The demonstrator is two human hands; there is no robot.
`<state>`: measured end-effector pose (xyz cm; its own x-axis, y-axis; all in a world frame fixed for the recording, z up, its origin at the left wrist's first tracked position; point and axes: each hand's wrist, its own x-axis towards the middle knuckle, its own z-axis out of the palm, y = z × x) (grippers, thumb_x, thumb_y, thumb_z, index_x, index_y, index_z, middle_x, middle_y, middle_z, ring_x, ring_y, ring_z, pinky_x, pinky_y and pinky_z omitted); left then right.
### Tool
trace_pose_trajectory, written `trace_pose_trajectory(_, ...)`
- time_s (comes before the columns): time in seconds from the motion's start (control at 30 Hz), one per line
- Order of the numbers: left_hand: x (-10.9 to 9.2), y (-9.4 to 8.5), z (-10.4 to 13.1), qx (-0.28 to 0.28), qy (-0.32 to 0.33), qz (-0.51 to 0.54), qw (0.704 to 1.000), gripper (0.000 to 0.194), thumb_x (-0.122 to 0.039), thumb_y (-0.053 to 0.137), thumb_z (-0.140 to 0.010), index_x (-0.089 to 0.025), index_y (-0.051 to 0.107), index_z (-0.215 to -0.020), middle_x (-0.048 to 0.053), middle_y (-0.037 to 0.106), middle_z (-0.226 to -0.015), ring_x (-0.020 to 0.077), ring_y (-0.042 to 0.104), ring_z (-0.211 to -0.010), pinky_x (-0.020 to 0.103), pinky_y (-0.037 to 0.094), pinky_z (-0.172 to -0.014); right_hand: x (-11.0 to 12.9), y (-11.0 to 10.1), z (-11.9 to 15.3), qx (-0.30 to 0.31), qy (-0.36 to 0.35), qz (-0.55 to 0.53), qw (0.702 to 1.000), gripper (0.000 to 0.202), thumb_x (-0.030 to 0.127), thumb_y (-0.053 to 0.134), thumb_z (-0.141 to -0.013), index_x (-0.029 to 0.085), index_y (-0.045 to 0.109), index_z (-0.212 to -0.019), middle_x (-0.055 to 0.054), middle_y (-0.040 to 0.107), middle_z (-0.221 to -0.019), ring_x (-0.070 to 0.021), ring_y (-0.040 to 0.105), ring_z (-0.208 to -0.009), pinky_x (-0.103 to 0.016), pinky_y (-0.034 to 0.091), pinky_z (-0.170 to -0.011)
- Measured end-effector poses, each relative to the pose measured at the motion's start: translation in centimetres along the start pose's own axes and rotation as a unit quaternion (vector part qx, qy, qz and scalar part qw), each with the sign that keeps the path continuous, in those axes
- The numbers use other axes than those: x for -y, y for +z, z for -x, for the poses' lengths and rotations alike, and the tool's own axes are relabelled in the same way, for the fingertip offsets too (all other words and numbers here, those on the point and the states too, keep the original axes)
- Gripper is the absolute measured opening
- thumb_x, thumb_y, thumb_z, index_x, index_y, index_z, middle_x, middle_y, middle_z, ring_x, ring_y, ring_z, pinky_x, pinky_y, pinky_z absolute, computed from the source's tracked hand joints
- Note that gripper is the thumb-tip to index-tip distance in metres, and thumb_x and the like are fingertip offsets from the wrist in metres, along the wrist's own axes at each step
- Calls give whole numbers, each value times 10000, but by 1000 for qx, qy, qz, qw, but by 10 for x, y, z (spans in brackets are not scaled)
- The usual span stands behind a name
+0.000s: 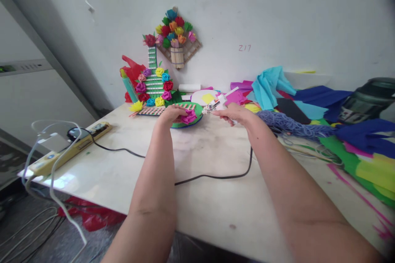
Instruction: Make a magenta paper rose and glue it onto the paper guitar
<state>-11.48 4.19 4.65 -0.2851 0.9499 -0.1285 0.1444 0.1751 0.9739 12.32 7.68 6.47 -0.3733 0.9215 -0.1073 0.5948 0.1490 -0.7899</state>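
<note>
My left hand (175, 114) is closed on a magenta paper flower (188, 117), at the edge of a green guitar-shaped piece (197, 110) with wooden strips across it. In my right hand (230, 114) is a white glue gun (220, 102), fingers wrapped round its handle. Its stained nozzle points left toward the green piece and the flower, with a small gap between. Whether the magenta flower touches the green piece cannot be made out behind my fingers. A yellow paper flower (136, 106) lies by the strip-covered neck of the piece.
A flower-covered guitar-shaped craft (154, 84) leans at the wall, below a hanging flower basket (177, 56). Coloured paper (267, 86), blue yarn (290, 125) and a dark jar (365, 100) crowd the right. A black cord (216, 177) crosses the table; a power strip (70, 150) lies left.
</note>
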Motion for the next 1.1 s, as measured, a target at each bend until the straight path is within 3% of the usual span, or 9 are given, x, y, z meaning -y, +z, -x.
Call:
trace_pose_trajectory(0.2,-4,5,0,-34,14,-99,994,99,-92,709,-569,-163,679,-631,-16,587,-530,93,502,-499,193,338,-449,1,-1,1,-8,6,13,1000,347,403,670,-798,165,503,-609,26,481,-440,-77,422,-384,-214,371,-414)
trace_pose_trajectory(0.57,-1,9,-7,-11,38,-164,986,83,-85,709,-569,-159,678,-588,-32,494,-428,85,378,-412,219,293,-422,-5,-1,-6,-11,5,7,1000,346,445,691,-766,159,539,-643,26,483,-446,-84,428,-394,-223,375,-427)
trace_pose_trajectory(0.97,5,6,-14,-8,61,-295,953,128,-145,721,-571,-178,695,-692,-34,542,-459,132,544,-527,226,429,-565,-2,-2,-3,-30,19,10,999,315,411,676,-789,137,568,-676,33,469,-440,-78,436,-398,-206,358,-416)
trace_pose_trajectory(1.1,6,6,-17,-13,71,-259,963,192,-110,722,-556,-174,684,-733,-29,558,-507,126,524,-512,233,409,-542,0,-3,-1,-35,21,5,999,307,403,667,-797,135,571,-681,31,465,-446,-82,438,-405,-214,363,-418)
